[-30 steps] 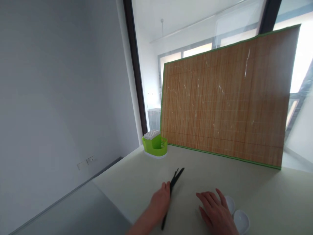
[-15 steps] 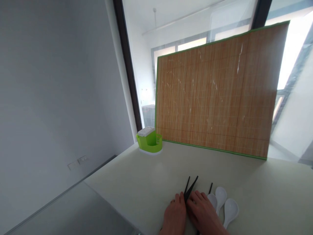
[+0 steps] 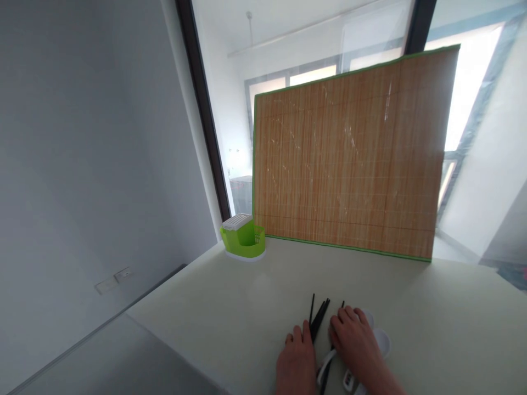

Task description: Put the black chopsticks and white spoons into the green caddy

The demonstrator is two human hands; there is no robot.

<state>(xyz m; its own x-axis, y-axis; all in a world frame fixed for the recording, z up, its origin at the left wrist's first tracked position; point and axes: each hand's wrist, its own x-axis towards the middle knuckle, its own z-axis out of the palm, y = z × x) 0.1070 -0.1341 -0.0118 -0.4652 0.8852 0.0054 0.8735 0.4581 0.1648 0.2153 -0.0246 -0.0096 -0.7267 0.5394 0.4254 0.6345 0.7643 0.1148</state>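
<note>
Several black chopsticks (image 3: 318, 321) fan out at the front of the table, and my left hand (image 3: 296, 356) is closed around their near part. To its right, my right hand (image 3: 354, 337) has its fingers curled down on a separate black chopstick (image 3: 326, 373). That chopstick's tip pokes out beyond the fingers, and its lower end runs toward me. White spoons (image 3: 383, 342) lie beneath and beside my right hand, which partly covers them. A white spoon handle (image 3: 326, 366) shows between my two hands, close to the chopstick.
A green caddy (image 3: 246, 241) with a white slotted top stands at the table's far left corner. Behind it, a bamboo mat (image 3: 346, 159) with green edging stands upright against the glass. The white table (image 3: 230, 307) ends at the left, near a grey wall.
My right hand has moved away from the chopstick bundle to the right, onto the separate chopstick and over the spoons. My left hand stays at the bundle. The view has turned slightly right.
</note>
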